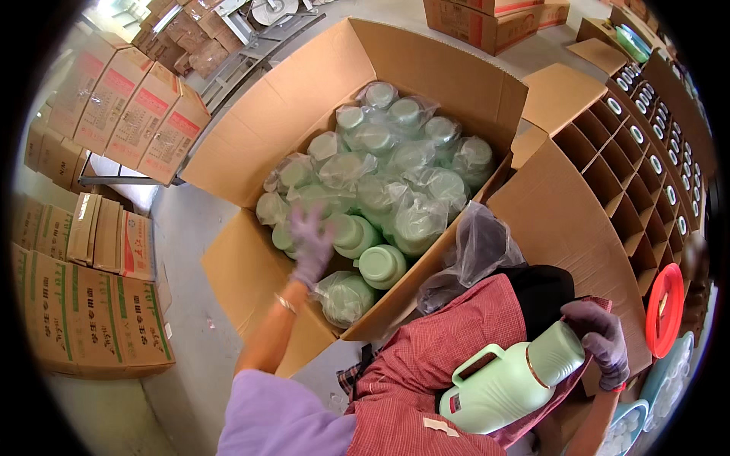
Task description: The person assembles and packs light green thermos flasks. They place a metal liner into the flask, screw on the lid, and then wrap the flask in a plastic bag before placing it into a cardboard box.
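My left hand (309, 245), in a thin purple-grey glove, reaches into a big open cardboard box (285, 99) with its fingers spread. It is over pale green thermos flasks standing close together, nearest to an unwrapped flask (351, 234); another bare flask (382, 266) stands beside that one. Most of the others are in clear plastic bags, like the bagged flask (346, 298) at the near corner. Across my lap lies a pale green thermos flask (498, 386), tilted, its handle up. My right hand (599, 342), also gloved, curls its fingers against this flask's cup lid.
A crumpled clear bag (475, 254) hangs over the box's near right edge. To the right is a divided carton (608, 167) with white-ringed pieces in some cells. Near it are a red plastic lid (664, 310) and blue tubs (630, 427). Stacked cartons (99, 315) stand at left.
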Available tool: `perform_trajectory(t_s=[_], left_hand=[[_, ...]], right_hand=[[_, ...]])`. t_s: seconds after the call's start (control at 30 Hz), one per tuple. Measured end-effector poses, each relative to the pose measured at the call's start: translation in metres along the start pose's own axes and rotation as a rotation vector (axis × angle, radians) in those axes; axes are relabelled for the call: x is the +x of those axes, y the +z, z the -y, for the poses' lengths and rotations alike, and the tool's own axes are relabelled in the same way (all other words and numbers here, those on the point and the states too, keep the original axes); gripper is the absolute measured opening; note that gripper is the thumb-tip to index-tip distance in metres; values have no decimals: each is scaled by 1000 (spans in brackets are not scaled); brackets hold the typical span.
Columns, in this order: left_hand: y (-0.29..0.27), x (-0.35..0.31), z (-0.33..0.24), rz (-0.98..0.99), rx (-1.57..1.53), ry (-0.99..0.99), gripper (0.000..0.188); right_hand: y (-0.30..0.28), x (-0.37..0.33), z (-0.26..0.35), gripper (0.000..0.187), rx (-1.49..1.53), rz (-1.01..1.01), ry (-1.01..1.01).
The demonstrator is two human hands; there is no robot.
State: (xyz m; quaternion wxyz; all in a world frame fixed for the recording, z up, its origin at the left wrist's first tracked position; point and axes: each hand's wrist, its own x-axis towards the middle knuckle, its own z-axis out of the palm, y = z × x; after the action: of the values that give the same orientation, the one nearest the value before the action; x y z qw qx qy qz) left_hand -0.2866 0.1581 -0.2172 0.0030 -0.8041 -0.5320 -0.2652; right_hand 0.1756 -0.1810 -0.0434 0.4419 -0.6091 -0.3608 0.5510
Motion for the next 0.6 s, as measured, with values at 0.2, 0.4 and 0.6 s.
perform_trajectory(t_s=[0.2, 0.4, 0.6], left_hand=[[-10, 21, 179, 311, -185, -643, 37], [-63, 110, -74, -48, -889, 703, 43], [-90, 191, -233, 739, -2531, 52, 47]], right_hand=[[6, 16, 2, 71, -18, -82, -35], [5, 55, 19, 50, -361, -54, -63], [62, 133, 49, 104, -834, 46, -705]])
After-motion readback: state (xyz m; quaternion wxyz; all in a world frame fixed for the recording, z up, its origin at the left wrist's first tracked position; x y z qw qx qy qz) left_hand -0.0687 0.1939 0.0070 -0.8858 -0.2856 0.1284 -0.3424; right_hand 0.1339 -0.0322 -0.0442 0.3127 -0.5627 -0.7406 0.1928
